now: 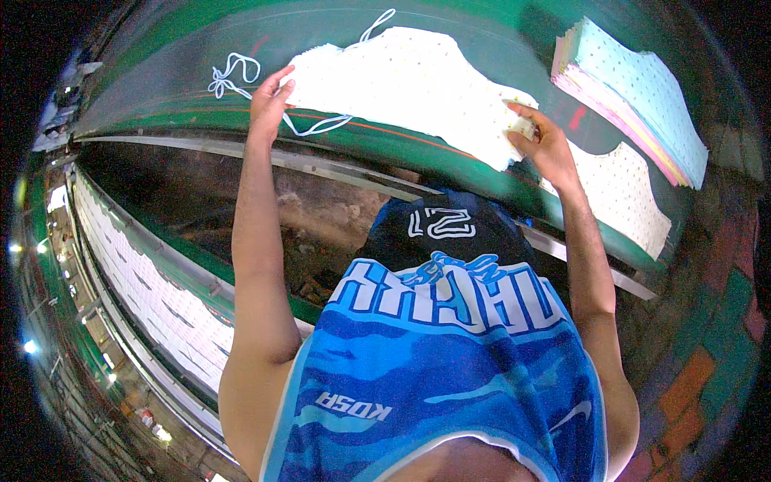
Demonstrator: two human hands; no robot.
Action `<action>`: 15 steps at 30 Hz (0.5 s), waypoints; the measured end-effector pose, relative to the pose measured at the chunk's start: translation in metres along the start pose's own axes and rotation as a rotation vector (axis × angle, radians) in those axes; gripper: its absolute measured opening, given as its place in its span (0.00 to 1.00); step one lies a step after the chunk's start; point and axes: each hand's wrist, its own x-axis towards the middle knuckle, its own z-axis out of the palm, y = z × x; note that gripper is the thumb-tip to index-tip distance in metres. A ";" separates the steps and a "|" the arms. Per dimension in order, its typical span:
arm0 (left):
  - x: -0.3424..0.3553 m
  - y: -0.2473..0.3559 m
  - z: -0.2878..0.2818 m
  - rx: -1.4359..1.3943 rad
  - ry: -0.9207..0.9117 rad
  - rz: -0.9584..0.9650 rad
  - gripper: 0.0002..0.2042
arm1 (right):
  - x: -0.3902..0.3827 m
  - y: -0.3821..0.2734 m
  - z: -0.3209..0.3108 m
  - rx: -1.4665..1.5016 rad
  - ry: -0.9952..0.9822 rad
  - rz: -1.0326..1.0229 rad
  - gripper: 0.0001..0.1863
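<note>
A white dotted fabric piece (409, 92), cut in a curved outline, lies stretched across the green tabletop (482, 32). My left hand (273, 96) pinches its left end. My right hand (530, 132) grips the right end between thumb and fingers. A loose pale cord (233, 76) lies looped at the left and shows again under and behind the fabric. Another dotted white piece (622, 201) rests right of my right hand, partly behind my wrist. Behind it stands a thick stack of pastel cut pieces (634, 104), light blue on top, pink and yellow below.
A pale rail (337, 171) runs along the table's near edge, with a dark gap below it. At left, another long table (152, 273) carries white printed material. Small lights (30, 345) show farther left. A patchwork of coloured squares (699, 386) is at lower right.
</note>
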 end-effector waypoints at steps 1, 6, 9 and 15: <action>-0.002 0.003 0.003 0.033 0.001 -0.010 0.18 | -0.001 0.001 0.001 0.031 0.003 0.001 0.28; -0.003 0.001 0.003 0.242 0.025 0.096 0.20 | -0.006 0.007 0.008 0.125 0.040 -0.030 0.28; 0.001 -0.013 0.002 0.279 0.073 0.177 0.22 | -0.008 0.012 0.011 0.088 0.085 -0.060 0.29; -0.004 -0.002 0.011 0.308 0.159 0.219 0.22 | -0.013 0.007 0.014 -0.088 0.145 -0.094 0.30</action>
